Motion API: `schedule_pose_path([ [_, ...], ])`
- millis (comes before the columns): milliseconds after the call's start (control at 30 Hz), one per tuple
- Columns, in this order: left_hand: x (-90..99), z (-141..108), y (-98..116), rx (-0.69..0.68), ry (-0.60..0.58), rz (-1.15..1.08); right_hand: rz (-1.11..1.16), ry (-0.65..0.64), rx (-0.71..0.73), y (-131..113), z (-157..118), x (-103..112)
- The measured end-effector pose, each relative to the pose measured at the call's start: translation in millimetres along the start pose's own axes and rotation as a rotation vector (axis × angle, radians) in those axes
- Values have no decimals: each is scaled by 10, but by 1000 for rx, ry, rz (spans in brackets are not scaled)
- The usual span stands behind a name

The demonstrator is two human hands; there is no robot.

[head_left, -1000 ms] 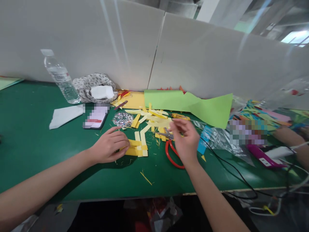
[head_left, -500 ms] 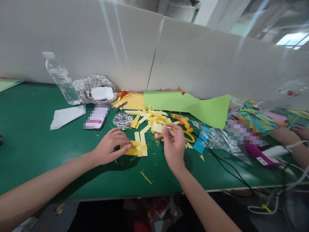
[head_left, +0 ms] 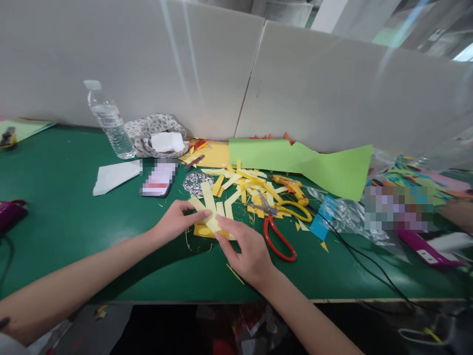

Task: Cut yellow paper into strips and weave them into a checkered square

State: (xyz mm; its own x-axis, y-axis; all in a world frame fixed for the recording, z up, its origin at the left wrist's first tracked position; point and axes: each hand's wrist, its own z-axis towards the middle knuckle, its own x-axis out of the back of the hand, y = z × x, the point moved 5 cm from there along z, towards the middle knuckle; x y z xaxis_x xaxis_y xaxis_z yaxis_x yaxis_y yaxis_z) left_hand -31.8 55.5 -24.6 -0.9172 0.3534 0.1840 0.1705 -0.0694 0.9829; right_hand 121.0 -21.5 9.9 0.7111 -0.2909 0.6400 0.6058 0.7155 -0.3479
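Observation:
Two pale yellow paper strips fan out between my hands above the table. My left hand pinches their left side between thumb and fingers. From the right, my right hand pinches the lower end of the strips. Just under them, a yellow paper piece with lighter strips lies on the green table, partly hidden. Behind is a heap of cut yellow strips. Scissors with one red and one yellow handle lie beside the heap, right of my right hand.
A yellow glue gun lies behind the scissors, its black cable running right. Green paper leans on the partition. A water bottle, a phone and a tissue stand or lie at left. A co-worker's hand is at far right.
My right hand has moved left and down from the strip heap to meet my left hand, which has lifted off the yellow piece. The scissors now show fully. The view has shifted slightly left.

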Motion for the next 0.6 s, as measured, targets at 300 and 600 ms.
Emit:
schedule_pose_path([
  [300, 4, 4, 41, -63, 37, 63, 711, -135, -879, 188, 8, -174],
  [600, -31, 0, 52, -59, -5, 33, 644, -143, -907, 254, -39, -231],
])
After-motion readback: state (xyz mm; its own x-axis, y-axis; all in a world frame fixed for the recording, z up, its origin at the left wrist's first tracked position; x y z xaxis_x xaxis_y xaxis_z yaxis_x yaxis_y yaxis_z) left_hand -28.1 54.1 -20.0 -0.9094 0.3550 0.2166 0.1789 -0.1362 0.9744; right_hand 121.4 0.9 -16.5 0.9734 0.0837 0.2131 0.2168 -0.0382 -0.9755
